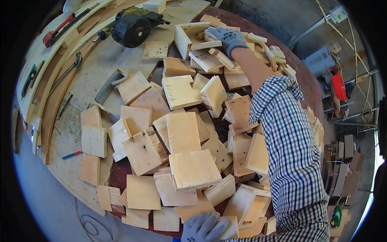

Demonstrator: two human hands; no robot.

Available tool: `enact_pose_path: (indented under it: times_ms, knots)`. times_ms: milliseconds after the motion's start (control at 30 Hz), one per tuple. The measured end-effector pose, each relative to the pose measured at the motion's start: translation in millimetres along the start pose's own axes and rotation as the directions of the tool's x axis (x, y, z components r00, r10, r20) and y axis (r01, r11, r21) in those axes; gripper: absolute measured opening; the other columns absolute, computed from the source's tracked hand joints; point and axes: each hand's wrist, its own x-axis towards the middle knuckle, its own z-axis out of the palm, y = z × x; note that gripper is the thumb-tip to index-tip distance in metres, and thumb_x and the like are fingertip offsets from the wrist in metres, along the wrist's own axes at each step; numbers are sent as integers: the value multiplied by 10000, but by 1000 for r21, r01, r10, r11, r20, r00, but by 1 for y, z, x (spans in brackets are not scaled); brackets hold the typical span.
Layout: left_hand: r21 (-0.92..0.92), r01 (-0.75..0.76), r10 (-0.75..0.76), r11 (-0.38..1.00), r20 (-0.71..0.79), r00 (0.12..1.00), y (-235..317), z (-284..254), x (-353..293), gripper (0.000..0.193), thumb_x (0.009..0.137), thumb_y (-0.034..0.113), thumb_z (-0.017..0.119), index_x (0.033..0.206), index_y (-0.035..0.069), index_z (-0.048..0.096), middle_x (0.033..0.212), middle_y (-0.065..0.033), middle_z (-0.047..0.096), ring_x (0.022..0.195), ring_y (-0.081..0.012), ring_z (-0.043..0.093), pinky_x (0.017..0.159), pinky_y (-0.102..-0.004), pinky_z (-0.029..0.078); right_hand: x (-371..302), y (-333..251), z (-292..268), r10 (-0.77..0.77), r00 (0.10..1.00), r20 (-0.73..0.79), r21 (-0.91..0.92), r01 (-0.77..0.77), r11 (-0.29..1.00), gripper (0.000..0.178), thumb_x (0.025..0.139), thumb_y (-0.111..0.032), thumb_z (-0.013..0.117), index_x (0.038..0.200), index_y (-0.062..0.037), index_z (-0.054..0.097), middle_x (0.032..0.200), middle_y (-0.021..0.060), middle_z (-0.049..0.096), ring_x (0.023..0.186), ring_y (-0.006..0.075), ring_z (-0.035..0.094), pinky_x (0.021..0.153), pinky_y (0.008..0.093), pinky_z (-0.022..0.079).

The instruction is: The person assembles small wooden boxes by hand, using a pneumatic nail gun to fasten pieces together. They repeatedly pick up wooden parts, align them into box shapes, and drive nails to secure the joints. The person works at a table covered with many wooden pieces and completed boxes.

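My right hand [229, 39], in a grey work glove, reaches to the far side of a heap of pale wooden pieces. Its fingers bend over a small wooden board [206, 45] beside an upright wooden panel [182, 42]; the thumb is hidden. At the near edge, my left hand [200, 228], gloved alike, lies with fingers apart against a wooden block [229, 229] and holds nothing visible. Between the hands, square plywood pieces overlap at many angles, among them a light board [195, 169] and a taller one [183, 132].
A dark-red tabletop [300, 72] shows at the pile's right rim. On the plywood sheet [80, 181] to the left lie a black coil nailer [135, 30], a hammer [77, 60], a red-handled cutter [52, 38] and a red-blue pen [71, 155]. Wood offcuts [342, 177] are stacked at right.
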Motion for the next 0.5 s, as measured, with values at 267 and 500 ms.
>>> enact_pose_path:
  times_ms: [267, 500]
  knots:
    - [-31, 17, -15, 999, 63, 998, 6, -4, -3, 617, 835, 353, 762, 1402, 130, 666, 1418, -158, 628, 1247, -373, 618, 1042, -540, 490, -68, 57, -58, -161, 977, -140, 254, 193, 948, 717, 1007, -234, 731, 1652, -287, 423, 1583, 147, 562, 1342, 412, 618, 1131, 481, 524]
    - [83, 24, -30, 996, 77, 997, 9, -11, 7, 856, 713, 554, 897, 1375, 64, 662, 1321, -117, 640, 1203, -336, 597, 1033, -509, 446, -129, 89, -127, -68, 996, 52, 872, -12, 489, 581, 1036, -423, 736, 1508, -111, 606, 1321, 108, 730, 1162, 215, 695, 1052, 397, 557]
